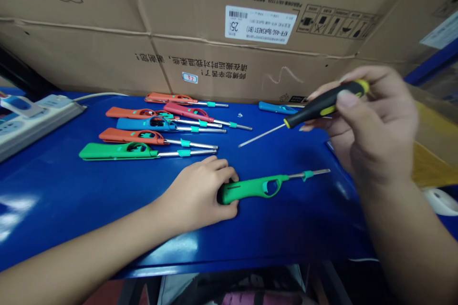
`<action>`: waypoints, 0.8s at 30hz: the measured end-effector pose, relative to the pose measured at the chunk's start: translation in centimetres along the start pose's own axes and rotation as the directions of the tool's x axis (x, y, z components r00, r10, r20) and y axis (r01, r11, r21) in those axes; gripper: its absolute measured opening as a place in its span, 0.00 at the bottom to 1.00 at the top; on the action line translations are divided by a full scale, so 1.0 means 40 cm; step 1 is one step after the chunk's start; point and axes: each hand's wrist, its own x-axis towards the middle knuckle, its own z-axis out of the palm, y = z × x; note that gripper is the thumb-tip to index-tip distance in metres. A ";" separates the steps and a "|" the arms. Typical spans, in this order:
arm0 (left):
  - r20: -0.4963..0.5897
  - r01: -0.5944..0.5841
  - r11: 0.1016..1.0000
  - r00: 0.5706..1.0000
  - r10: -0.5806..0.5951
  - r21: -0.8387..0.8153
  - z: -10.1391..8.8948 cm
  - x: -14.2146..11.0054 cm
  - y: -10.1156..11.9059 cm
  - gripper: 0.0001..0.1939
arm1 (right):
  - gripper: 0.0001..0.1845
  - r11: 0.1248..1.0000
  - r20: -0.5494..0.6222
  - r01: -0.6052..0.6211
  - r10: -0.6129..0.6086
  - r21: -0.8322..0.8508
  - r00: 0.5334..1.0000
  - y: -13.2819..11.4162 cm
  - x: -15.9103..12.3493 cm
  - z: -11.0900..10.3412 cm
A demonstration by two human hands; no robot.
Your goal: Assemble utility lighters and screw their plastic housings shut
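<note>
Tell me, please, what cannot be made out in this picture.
All in the head view:
Rear end of the green plastic lighter nearest the person: covered by the left hand.
Tip of the blue plastic lighter at the back right: hidden behind the right hand and the black-and-yellow screwdriver.
Left end of the white plastic power strip: cut off by the left edge.
</note>
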 end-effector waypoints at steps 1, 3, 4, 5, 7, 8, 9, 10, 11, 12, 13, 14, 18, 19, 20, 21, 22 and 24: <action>0.015 -0.005 1.000 1.000 0.005 0.028 -0.004 -0.001 0.001 0.14 | 0.11 0.999 -0.005 -0.036 0.036 0.025 0.999 0.016 0.001 -0.015; 0.038 -0.015 0.997 0.999 0.013 0.071 -0.008 -0.001 0.003 0.17 | 0.14 0.982 -0.070 -0.187 0.185 -0.014 0.980 0.054 -0.001 -0.042; 0.045 -0.020 0.996 0.999 0.016 0.082 -0.007 0.000 0.004 0.19 | 0.15 0.965 -0.075 -0.255 0.251 -0.051 0.965 0.074 -0.004 -0.053; 0.047 -0.027 0.996 0.999 0.023 0.085 -0.004 0.001 0.006 0.21 | 0.16 0.943 -0.066 -0.318 0.312 -0.098 0.948 0.094 -0.007 -0.063; 0.033 -0.048 0.996 0.998 0.045 0.072 0.006 0.004 0.010 0.26 | 0.18 0.874 -0.037 -0.423 0.427 -0.241 0.904 0.134 -0.013 -0.080; 0.022 -0.061 0.996 0.998 0.060 0.060 0.013 0.005 0.012 0.28 | 0.20 0.838 -0.013 -0.425 0.448 -0.342 0.894 0.152 -0.016 -0.087; 0.016 -0.076 0.996 0.997 0.076 0.047 0.020 0.006 0.013 0.27 | 0.21 0.828 -0.015 -0.415 0.442 -0.377 0.897 0.168 -0.018 -0.094; 0.014 -0.092 0.995 0.996 0.091 0.033 0.026 0.007 0.014 0.26 | 0.22 0.821 -0.009 -0.399 0.434 -0.408 0.901 0.182 -0.019 -0.100; 0.017 -0.105 0.994 0.994 0.105 0.021 0.031 0.007 0.015 0.24 | 0.22 0.817 0.003 -0.377 0.420 -0.436 0.908 0.195 -0.020 -0.106; 0.025 -0.114 0.993 0.993 0.114 0.009 0.034 0.007 0.015 0.21 | 0.21 0.815 0.018 -0.353 0.406 -0.460 0.914 0.206 -0.021 -0.111; 0.033 -0.118 0.993 0.992 0.118 -0.006 0.035 0.007 0.015 0.19 | 0.20 0.808 0.040 -0.326 0.395 -0.490 0.918 0.215 -0.021 -0.115; 0.044 -0.119 0.993 0.992 0.120 -0.024 0.033 0.006 0.014 0.17 | 0.18 0.798 0.063 -0.297 0.384 -0.524 0.921 0.223 -0.022 -0.119; 0.113 -0.141 0.986 0.982 0.150 -0.088 0.008 -0.002 0.010 0.11 | 0.14 0.739 0.162 -0.163 0.346 -0.653 0.924 0.245 -0.028 -0.127; 0.129 -0.149 0.984 0.978 0.161 -0.098 0.001 -0.005 0.007 0.11 | 0.13 0.726 0.189 -0.130 0.340 -0.675 0.921 0.249 -0.031 -0.127; 0.140 -0.154 0.982 0.976 0.168 -0.106 -0.005 -0.008 0.004 0.12 | 0.13 0.716 0.215 -0.100 0.336 -0.691 0.917 0.251 -0.034 -0.127; 0.148 -0.156 0.981 0.974 0.172 -0.114 -0.010 -0.010 0.001 0.13 | 0.13 0.707 0.236 -0.074 0.330 -0.704 0.914 0.251 -0.036 -0.126; 0.154 -0.157 0.980 0.973 0.174 -0.120 -0.014 -0.013 -0.003 0.14 | 0.13 0.699 0.250 -0.050 0.321 -0.713 0.913 0.249 -0.037 -0.124; 0.164 -0.161 0.981 0.970 0.178 -0.112 -0.018 -0.013 -0.010 0.16 | 0.15 0.688 0.262 -0.009 0.289 -0.726 0.921 0.235 -0.036 -0.120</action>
